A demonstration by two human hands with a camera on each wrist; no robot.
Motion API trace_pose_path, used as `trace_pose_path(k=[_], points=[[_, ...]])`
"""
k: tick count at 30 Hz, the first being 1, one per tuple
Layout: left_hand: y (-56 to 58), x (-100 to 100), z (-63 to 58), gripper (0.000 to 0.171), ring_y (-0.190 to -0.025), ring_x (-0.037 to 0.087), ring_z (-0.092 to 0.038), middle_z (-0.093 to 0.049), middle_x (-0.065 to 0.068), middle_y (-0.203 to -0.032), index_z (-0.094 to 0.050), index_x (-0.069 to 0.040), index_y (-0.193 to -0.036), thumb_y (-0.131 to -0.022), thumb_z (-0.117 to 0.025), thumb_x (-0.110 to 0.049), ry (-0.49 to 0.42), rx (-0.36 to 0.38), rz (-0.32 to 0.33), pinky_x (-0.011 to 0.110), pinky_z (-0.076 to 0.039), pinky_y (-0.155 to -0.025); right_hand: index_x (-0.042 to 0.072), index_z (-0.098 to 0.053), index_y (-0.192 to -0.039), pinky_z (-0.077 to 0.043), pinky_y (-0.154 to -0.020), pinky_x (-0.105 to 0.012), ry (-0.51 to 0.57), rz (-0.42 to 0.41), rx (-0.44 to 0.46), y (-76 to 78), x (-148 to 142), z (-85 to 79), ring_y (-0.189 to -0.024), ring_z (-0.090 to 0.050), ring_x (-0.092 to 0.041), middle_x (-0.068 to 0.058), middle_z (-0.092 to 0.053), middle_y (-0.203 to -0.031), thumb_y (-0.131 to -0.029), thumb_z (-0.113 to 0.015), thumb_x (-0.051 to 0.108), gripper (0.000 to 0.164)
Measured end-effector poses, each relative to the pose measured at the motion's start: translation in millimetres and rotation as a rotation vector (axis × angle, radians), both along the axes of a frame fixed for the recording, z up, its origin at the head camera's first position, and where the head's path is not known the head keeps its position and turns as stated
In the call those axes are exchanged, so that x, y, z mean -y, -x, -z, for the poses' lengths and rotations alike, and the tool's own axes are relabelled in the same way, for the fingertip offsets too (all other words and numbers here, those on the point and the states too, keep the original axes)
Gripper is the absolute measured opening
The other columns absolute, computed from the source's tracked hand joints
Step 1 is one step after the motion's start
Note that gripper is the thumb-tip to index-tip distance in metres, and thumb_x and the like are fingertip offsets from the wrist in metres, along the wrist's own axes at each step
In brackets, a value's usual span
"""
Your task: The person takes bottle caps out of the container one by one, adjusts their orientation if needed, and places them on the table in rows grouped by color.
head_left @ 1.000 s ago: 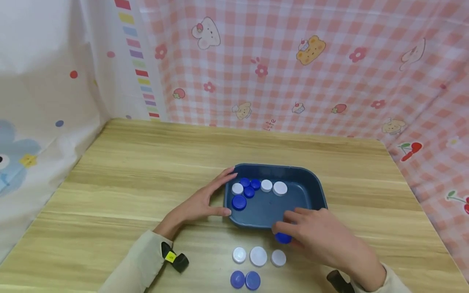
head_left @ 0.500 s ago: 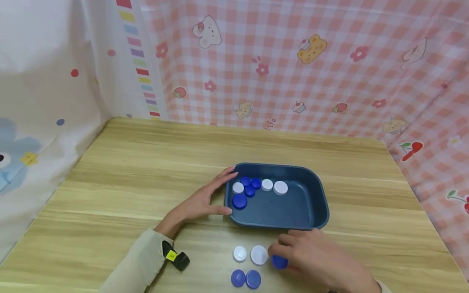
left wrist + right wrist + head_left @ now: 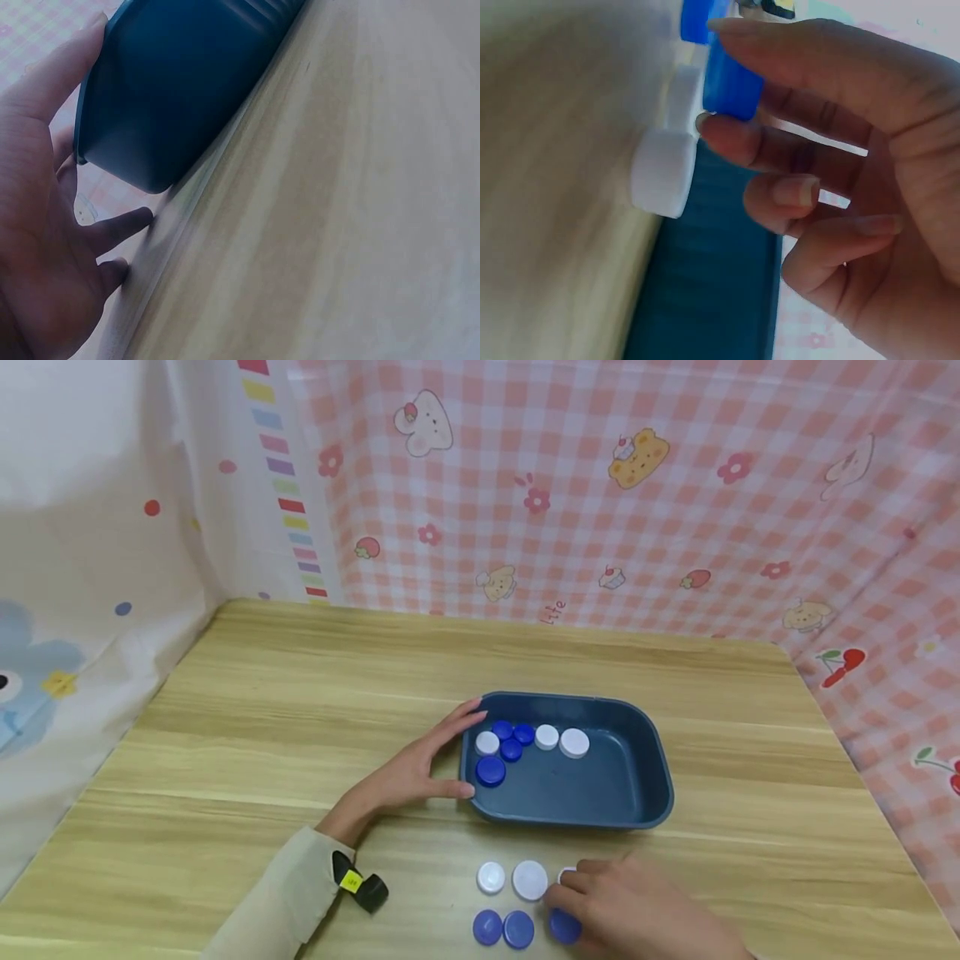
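Observation:
My left hand (image 3: 408, 777) spans the left end of a dark blue plastic tray (image 3: 660, 760), thumb near the front corner and fingers at the back corner, touching the rim. In the left wrist view, the thumb lies against the tray wall (image 3: 165, 97). My right hand (image 3: 637, 902) pinches a blue bottle cap (image 3: 564, 927) between thumb and index finger, beside two blue caps (image 3: 518, 930) in the front row. In the right wrist view, the pinched cap (image 3: 731, 82) stands close to a white cap (image 3: 664, 172). Behind it are three white caps (image 3: 530, 881), one partly hidden by this hand.
Inside the tray, several blue caps (image 3: 491, 771) and white caps (image 3: 574, 743) lie along the left and back. The wooden table (image 3: 300, 693) meets a pink checked cloth (image 3: 525, 485) at the back. A black wrist camera (image 3: 367, 892) sits on the left sleeve.
My right hand has carried the blue cap from the tray's front edge toward me, down to the end of the blue row. My left hand has stayed on the tray.

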State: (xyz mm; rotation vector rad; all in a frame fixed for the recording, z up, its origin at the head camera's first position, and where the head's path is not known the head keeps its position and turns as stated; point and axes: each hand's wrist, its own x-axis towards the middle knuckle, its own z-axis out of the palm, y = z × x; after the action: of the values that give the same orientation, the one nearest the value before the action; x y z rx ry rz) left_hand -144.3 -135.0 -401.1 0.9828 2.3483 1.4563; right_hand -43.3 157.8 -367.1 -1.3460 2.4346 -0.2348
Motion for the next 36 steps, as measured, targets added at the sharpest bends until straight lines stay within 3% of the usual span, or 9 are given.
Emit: trace_pose_path(k=[6, 15, 20, 27, 36], points=[[1.0, -1, 0.0, 0.084, -0.145, 0.021, -0.007, -0.009, 0.003, -0.160, -0.027, -0.009, -0.151, -0.082, -0.075, -0.012, 0.004, -0.007, 0.001, 0.054, -0.014, -0.112, 0.029, -0.065, -0.110, -0.039, -0.058, -0.015, 0.025, -0.028, -0.011, -2.5, 2, 10.8, -0.072, -0.046, 0.004, 0.022, -0.057, -0.087, -0.087, -0.069, 0.038, 0.025], [1.1, 0, -0.8, 0.084, -0.145, 0.022, -0.007, -0.009, 0.004, -0.160, -0.027, -0.009, -0.151, -0.082, -0.075, -0.011, 0.001, -0.001, 0.004, 0.055, -0.013, -0.112, 0.028, -0.066, -0.109, -0.034, -0.053, -0.015, -0.006, 0.003, 0.005, -2.9, 7, 18.1, -0.070, -0.044, 0.005, 0.022, -0.057, -0.085, -0.085, -0.070, 0.038, 0.027], [1.2, 0, -0.3, 0.084, -0.145, 0.022, -0.007, -0.009, 0.004, -0.160, -0.028, -0.010, -0.151, -0.082, -0.075, -0.013, 0.001, 0.000, 0.004, 0.056, -0.014, -0.112, 0.027, -0.066, -0.108, -0.034, -0.053, -0.015, -0.013, 0.008, 0.008, -2.9, 10, 19.3, -0.067, -0.043, 0.004, 0.022, -0.056, -0.082, -0.086, -0.069, 0.042, 0.028], [0.6, 0, 0.1, 0.085, -0.145, 0.022, -0.008, -0.011, 0.006, -0.160, -0.029, -0.013, -0.151, -0.080, -0.077, -0.010, -0.017, -0.016, 0.010, 0.053, -0.014, -0.113, 0.028, -0.065, -0.110, -0.036, -0.055, -0.016, -0.021, 0.024, 0.081, -2.7, 11, 20.2, -0.066, -0.043, 0.004, 0.024, -0.052, -0.080, -0.088, -0.067, 0.043, 0.027], [-0.3, -2, -0.3, 0.085, -0.145, 0.023, -0.008, -0.011, 0.006, -0.160, -0.029, -0.014, -0.151, -0.080, -0.076, -0.009, -0.021, -0.005, 0.006, 0.053, -0.013, -0.112, 0.027, -0.065, -0.111, -0.036, -0.055, -0.014, 0.020, 0.014, 0.044, -3.3, 10, 11.5, -0.067, -0.043, 0.004, 0.021, -0.058, -0.086, -0.086, -0.068, 0.042, 0.029]])
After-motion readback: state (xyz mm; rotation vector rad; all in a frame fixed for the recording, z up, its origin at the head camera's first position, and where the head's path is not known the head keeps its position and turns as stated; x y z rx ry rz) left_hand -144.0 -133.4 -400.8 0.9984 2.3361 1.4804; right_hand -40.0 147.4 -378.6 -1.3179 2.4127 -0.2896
